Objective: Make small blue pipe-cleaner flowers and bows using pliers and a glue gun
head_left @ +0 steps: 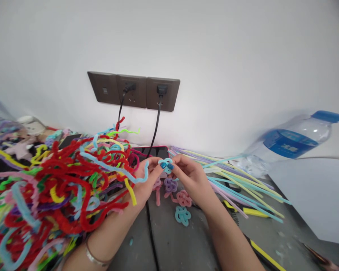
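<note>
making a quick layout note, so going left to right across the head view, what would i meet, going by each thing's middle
Tangled pile of fuzzy stems → left hand → light blue looped flower → right hand → straight pastel stems → clear bottle

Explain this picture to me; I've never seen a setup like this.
There is no machine here, just a person's bare left hand and right hand. The single picture comes from a camera worn on the head, looking forward and down.

The fingertips of both hands hold a small light-blue flower. Below them, purple, pink and blue flowers lie on the grey table. To the left is a tangled heap of fuzzy stems, many of them red; to the right, straight pastel stems and a bottle with a blue cap. Behind, two plugs sit in the wall sockets.
</note>
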The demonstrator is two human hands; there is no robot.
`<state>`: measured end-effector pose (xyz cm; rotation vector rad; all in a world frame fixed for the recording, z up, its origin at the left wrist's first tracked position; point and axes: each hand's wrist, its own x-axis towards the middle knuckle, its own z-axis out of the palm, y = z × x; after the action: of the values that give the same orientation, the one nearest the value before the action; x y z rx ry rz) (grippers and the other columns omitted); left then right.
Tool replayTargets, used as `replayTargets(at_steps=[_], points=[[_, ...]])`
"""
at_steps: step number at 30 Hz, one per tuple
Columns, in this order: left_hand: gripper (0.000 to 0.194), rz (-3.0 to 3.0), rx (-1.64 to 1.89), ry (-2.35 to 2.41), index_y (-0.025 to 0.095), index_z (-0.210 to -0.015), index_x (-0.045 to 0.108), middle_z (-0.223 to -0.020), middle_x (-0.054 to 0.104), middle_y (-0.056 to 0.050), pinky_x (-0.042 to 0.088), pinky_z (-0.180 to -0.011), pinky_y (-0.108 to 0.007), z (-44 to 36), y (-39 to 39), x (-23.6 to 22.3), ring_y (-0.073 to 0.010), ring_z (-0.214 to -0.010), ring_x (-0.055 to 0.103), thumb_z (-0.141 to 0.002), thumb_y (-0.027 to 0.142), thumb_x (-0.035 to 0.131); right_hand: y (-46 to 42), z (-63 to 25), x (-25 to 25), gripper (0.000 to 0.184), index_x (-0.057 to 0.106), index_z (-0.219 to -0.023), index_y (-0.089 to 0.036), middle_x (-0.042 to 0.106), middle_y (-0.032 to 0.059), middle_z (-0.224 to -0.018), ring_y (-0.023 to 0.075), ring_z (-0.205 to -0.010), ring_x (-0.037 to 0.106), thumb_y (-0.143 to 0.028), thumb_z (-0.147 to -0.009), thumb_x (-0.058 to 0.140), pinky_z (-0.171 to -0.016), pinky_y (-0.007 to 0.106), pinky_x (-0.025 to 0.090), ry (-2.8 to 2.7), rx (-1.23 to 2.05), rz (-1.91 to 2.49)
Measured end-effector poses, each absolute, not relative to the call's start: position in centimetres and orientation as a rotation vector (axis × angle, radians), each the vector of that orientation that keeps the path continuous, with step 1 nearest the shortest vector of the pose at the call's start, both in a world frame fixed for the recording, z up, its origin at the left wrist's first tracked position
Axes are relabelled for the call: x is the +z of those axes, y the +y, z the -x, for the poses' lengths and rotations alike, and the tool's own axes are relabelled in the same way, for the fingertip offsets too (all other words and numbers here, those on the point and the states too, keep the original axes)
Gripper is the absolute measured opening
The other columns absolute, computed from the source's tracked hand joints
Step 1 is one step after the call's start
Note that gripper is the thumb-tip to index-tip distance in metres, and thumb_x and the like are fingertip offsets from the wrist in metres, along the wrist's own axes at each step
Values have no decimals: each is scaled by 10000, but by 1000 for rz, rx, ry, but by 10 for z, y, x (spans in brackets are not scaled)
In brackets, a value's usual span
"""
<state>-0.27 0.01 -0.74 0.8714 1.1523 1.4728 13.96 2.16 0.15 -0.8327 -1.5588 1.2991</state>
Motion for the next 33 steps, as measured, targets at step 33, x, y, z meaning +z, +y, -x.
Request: replayTargets(at_steps=[33], points=[[328, -930, 1376, 1217, 177, -879, 674, -711, 677, -1, 465, -564, -211, 4, -1, -3, -141, -659, 634, -633, 366, 779, 26, -142, 5, 224, 639, -753, -185, 583, -5, -675, 131, -603, 513, -401, -805, 676, -572, 253, 420, -1453, 1268, 914]])
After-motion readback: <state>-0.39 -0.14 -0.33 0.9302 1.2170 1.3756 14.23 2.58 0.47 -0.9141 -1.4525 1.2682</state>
